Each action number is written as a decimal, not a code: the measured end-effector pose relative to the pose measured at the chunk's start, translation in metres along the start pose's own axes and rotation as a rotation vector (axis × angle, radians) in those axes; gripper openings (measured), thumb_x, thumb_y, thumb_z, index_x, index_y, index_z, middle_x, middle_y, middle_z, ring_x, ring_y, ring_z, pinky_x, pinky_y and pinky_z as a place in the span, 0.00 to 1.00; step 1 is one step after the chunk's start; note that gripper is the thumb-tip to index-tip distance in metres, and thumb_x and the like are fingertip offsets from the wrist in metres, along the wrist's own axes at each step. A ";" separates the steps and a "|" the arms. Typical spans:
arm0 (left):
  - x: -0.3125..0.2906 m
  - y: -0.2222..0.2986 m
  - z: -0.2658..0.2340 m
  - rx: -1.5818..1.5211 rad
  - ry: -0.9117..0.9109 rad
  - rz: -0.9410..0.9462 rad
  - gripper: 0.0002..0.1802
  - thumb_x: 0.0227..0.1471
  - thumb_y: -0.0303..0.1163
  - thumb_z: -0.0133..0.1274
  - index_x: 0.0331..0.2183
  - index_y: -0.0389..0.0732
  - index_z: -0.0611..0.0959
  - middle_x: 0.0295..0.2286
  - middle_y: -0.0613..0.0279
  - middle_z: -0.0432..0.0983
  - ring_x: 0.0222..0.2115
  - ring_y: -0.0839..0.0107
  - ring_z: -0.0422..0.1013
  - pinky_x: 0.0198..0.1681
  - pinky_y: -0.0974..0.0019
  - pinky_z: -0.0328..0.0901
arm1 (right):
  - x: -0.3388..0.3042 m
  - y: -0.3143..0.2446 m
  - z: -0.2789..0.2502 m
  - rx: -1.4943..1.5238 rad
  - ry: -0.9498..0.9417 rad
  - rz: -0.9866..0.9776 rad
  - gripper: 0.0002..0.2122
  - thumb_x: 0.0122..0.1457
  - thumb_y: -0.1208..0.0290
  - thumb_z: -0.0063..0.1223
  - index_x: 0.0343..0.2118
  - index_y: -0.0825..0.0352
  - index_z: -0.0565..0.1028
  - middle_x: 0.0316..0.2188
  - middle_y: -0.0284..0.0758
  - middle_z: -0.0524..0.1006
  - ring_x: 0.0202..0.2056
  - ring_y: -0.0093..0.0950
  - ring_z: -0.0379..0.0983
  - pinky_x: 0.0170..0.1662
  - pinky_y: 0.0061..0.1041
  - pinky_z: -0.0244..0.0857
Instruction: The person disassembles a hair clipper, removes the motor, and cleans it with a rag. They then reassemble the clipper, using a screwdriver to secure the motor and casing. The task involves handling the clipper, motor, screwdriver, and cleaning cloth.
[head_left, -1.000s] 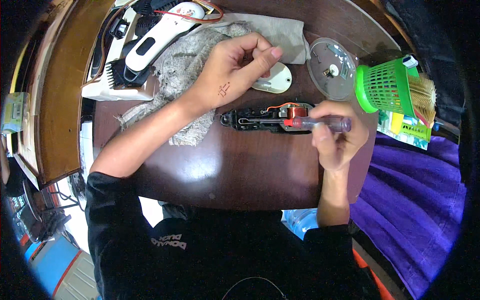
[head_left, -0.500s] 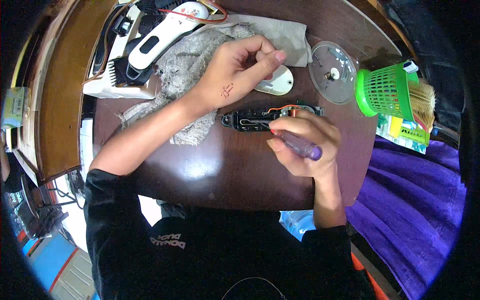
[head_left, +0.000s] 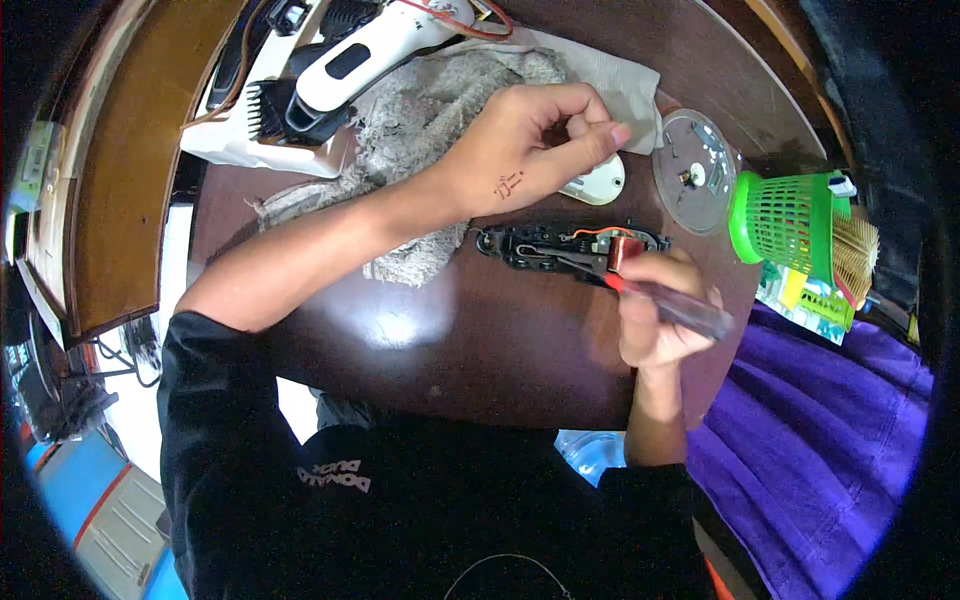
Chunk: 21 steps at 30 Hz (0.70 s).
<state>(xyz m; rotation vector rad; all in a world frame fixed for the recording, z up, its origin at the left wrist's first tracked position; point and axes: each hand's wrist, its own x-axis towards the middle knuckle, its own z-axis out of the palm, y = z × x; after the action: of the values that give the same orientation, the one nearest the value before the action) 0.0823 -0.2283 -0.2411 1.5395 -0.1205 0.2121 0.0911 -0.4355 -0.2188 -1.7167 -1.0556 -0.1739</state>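
An opened hair clipper body (head_left: 535, 252), black with a copper coil and an orange wire, lies on the dark tabletop. My right hand (head_left: 652, 325) is closed around a screwdriver (head_left: 690, 312) with a see-through purple handle and a red collar. Its shaft slants over the clipper's near edge; I cannot tell whether the tip touches. Beyond the clipper, my left hand (head_left: 525, 150) hovers with curled fingers and its thumb against the forefinger. Whatever is inside them, if anything, is hidden. A white shell cover (head_left: 600, 185) lies partly beneath that hand.
A ragged grey cloth (head_left: 415, 130) lies under my left forearm. Back left, a white clipper (head_left: 385, 65) rests on a white box (head_left: 270, 155). To the right are a clear round dish (head_left: 680, 200) with small metal parts and a green basket (head_left: 785, 225).
The whole view has shifted. My right hand and the screwdriver have drawn back to the right along the clipper, uncovering the copper coil. My left hand keeps its curled pose.
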 end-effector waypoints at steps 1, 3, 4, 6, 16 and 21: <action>0.001 -0.001 0.000 0.000 0.000 0.007 0.14 0.58 0.38 0.54 0.26 0.38 0.77 0.20 0.73 0.70 0.22 0.87 0.64 0.25 0.78 0.59 | 0.003 0.000 0.002 -0.066 -0.036 -0.006 0.08 0.51 0.67 0.59 0.30 0.66 0.77 0.21 0.34 0.77 0.21 0.29 0.75 0.26 0.26 0.68; 0.001 -0.003 -0.001 0.018 -0.005 0.027 0.14 0.58 0.38 0.54 0.26 0.38 0.77 0.19 0.73 0.70 0.22 0.87 0.64 0.25 0.78 0.59 | 0.000 0.002 0.004 -0.038 -0.001 -0.012 0.08 0.51 0.67 0.60 0.30 0.65 0.77 0.21 0.33 0.78 0.22 0.30 0.75 0.29 0.27 0.70; 0.001 -0.004 -0.003 0.030 -0.005 0.036 0.14 0.58 0.38 0.54 0.26 0.38 0.77 0.19 0.73 0.70 0.22 0.87 0.64 0.25 0.78 0.60 | 0.000 0.002 0.005 -0.043 -0.002 -0.025 0.08 0.51 0.67 0.60 0.30 0.65 0.77 0.21 0.33 0.78 0.21 0.30 0.75 0.29 0.26 0.70; 0.001 -0.002 -0.002 0.015 0.006 0.022 0.15 0.58 0.38 0.54 0.25 0.38 0.77 0.19 0.73 0.70 0.22 0.87 0.64 0.25 0.78 0.59 | -0.001 0.001 0.005 -0.051 -0.009 -0.033 0.08 0.51 0.66 0.60 0.30 0.65 0.77 0.21 0.32 0.78 0.21 0.29 0.75 0.29 0.26 0.70; 0.001 -0.002 -0.001 0.032 0.010 0.059 0.15 0.58 0.39 0.54 0.25 0.38 0.77 0.19 0.73 0.70 0.21 0.88 0.63 0.23 0.78 0.58 | -0.005 -0.004 0.008 -0.010 -0.040 0.061 0.09 0.51 0.64 0.61 0.31 0.64 0.78 0.21 0.30 0.79 0.20 0.26 0.75 0.27 0.25 0.69; 0.002 -0.003 0.000 0.026 0.010 0.058 0.15 0.58 0.39 0.54 0.26 0.38 0.77 0.19 0.74 0.70 0.21 0.88 0.62 0.23 0.78 0.57 | -0.003 -0.004 0.007 -0.060 -0.062 0.021 0.10 0.50 0.65 0.63 0.32 0.64 0.78 0.22 0.30 0.79 0.21 0.26 0.75 0.27 0.25 0.69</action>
<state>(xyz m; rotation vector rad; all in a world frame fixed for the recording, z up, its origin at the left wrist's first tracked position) 0.0844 -0.2279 -0.2435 1.5615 -0.1553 0.2682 0.0833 -0.4314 -0.2207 -1.7967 -1.0866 -0.1405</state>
